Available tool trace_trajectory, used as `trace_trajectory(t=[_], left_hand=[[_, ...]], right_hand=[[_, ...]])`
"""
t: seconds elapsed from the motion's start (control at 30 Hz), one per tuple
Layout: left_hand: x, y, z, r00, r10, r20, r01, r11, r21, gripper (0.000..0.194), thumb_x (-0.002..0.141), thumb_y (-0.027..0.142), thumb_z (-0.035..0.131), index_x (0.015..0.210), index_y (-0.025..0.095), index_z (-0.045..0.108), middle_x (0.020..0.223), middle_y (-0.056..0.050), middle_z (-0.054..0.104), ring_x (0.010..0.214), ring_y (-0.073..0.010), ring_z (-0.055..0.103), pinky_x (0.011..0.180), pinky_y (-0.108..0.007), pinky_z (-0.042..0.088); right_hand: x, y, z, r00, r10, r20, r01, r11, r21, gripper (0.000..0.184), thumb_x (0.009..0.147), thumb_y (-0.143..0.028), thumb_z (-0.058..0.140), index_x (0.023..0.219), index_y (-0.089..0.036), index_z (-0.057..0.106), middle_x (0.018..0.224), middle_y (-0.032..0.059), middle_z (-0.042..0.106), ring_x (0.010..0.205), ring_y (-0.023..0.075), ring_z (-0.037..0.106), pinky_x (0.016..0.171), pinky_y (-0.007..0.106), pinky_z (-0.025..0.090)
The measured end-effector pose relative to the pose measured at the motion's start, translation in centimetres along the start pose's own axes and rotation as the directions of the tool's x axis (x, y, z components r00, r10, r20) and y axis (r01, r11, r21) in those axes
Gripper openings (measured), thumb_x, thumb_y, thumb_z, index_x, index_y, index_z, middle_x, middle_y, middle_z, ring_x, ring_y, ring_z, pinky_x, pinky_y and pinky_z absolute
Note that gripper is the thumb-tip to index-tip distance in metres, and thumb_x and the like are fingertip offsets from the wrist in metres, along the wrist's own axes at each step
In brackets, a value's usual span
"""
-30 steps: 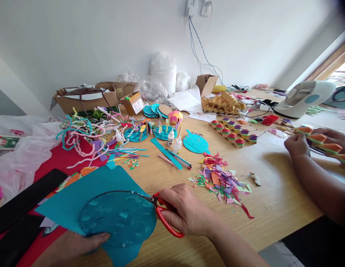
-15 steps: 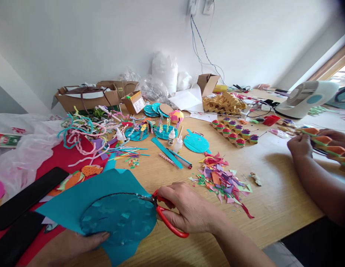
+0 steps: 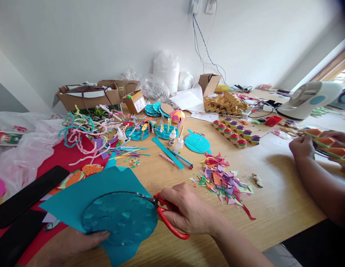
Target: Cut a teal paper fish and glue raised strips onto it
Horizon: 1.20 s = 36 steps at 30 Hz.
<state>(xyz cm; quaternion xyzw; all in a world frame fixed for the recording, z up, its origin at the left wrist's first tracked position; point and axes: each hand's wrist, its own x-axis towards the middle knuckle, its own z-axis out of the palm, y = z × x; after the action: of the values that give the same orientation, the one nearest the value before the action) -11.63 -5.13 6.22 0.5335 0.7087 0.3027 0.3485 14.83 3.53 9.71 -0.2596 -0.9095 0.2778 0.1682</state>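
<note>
My left hand (image 3: 80,239) grips the lower left of a blue paper sheet (image 3: 77,196), thumb on top and the other fingers hidden beneath. On the sheet lies a round blue disc (image 3: 119,218) with paler patches and a dark edge along its top. My right hand (image 3: 186,211) is closed around the red handles of a pair of scissors (image 3: 172,226). The scissors' blades reach left to the disc's upper right edge, at the sheet. Beyond my right hand lies a heap of coloured paper scraps (image 3: 219,181).
A co-worker's hands (image 3: 303,148) hold an orange and green strip at the right. Glue bottles (image 3: 172,137), pens (image 3: 180,157) and decorated blue discs (image 3: 197,142) stand midtable. Egg-carton pieces (image 3: 235,133) and a white fan (image 3: 308,100) are farther right. Pipe cleaners (image 3: 83,129) lie left.
The whole view has shifted slightly. My hands, the blue sheet and the scissors keep nearly the same position relative to one another.
</note>
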Motion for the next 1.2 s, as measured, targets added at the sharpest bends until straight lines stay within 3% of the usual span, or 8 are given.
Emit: trace_trajectory(t=[0.1,0.33,0.5,0.57,0.63,0.73,1.0,1.2], left_hand=[[0.1,-0.4,-0.1,0.999,-0.008,0.049,0.015,0.991,-0.133,0.083,0.048,0.082,0.059,0.113,0.030,0.065,0.079,0.000,0.076,0.093,-0.0310,0.068,0.088,-0.041,0.053],[0.5,-1.1,-0.8,0.981,-0.015,0.195,0.045,0.987,-0.152,0.069,0.052,0.068,0.070,0.108,0.029,0.067,0.084,-0.001,0.076,0.099,-0.0302,0.066,0.090,-0.038,0.053],[0.3,-1.5,-0.3,0.996,-0.041,0.076,0.057,0.973,-0.222,0.070,0.054,0.070,0.066,0.112,0.030,0.064,0.097,0.003,0.074,0.096,-0.0296,0.067,0.089,-0.042,0.053],[0.5,-1.9,-0.5,0.987,-0.027,0.158,0.059,0.978,-0.199,0.071,0.057,0.064,0.068,0.119,0.030,0.060,0.099,0.002,0.074,0.101,-0.0296,0.065,0.092,-0.042,0.051],[0.8,-2.5,-1.0,0.957,-0.001,0.289,0.047,0.987,-0.153,0.072,0.060,0.058,0.070,0.124,0.028,0.056,0.101,0.001,0.074,0.105,-0.0296,0.063,0.095,-0.042,0.049],[1.3,-3.1,-1.6,0.914,0.025,0.404,0.023,0.993,-0.112,0.070,0.065,0.055,0.066,0.128,0.028,0.053,0.098,0.001,0.074,0.109,-0.0286,0.061,0.098,-0.041,0.046],[1.4,-1.1,-2.0,0.924,0.012,0.382,-0.011,1.000,-0.004,0.068,0.063,0.052,0.064,0.126,0.027,0.056,0.097,-0.001,0.074,0.106,-0.0325,0.062,0.096,-0.042,0.048],[0.9,-0.4,-2.3,0.919,0.005,0.395,-0.015,1.000,0.021,0.056,0.069,0.044,0.060,0.123,0.027,0.058,0.098,0.001,0.074,0.107,-0.0295,0.062,0.102,-0.038,0.043]], right_hand=[[0.0,0.0,0.1,1.000,-0.002,0.005,0.001,0.999,0.043,0.018,0.087,-0.034,0.045,0.077,-0.019,0.048,0.061,-0.0012,0.051,0.051,0.0098,0.040,0.051,0.022,0.027],[0.1,-0.2,-0.1,1.000,0.011,-0.012,-0.011,0.999,0.041,0.018,0.086,-0.034,0.046,0.074,-0.020,0.045,0.060,-0.0023,0.048,0.051,0.0100,0.037,0.051,0.022,0.026],[-0.1,0.1,0.1,1.000,-0.013,-0.009,0.014,0.999,0.041,0.020,0.088,-0.035,0.044,0.075,-0.020,0.046,0.060,-0.0016,0.050,0.050,0.0099,0.039,0.050,0.022,0.025],[-0.2,0.2,0.3,1.000,-0.017,-0.016,0.017,0.999,0.028,0.021,0.088,-0.036,0.043,0.075,-0.020,0.046,0.060,-0.0013,0.051,0.049,0.0099,0.039,0.050,0.022,0.025],[-0.4,0.2,0.4,1.000,-0.017,-0.025,0.018,1.000,0.009,0.022,0.088,-0.036,0.043,0.074,-0.020,0.046,0.059,-0.0012,0.051,0.049,0.0100,0.039,0.050,0.022,0.024],[-0.4,0.1,0.3,0.999,-0.022,-0.047,0.020,0.999,-0.039,0.025,0.089,-0.037,0.042,0.070,-0.020,0.044,0.057,-0.0018,0.049,0.047,0.0100,0.037,0.050,0.024,0.021],[-0.1,-0.1,-0.3,0.999,0.002,0.041,-0.001,1.000,-0.018,0.018,0.087,-0.035,0.047,0.077,-0.020,0.046,0.062,-0.0020,0.051,0.052,0.0100,0.039,0.051,0.022,0.024],[0.0,-0.2,-0.2,0.999,0.002,0.040,-0.002,1.000,-0.013,0.018,0.087,-0.036,0.047,0.078,-0.020,0.046,0.063,-0.0025,0.051,0.053,0.0095,0.040,0.053,0.021,0.026]])
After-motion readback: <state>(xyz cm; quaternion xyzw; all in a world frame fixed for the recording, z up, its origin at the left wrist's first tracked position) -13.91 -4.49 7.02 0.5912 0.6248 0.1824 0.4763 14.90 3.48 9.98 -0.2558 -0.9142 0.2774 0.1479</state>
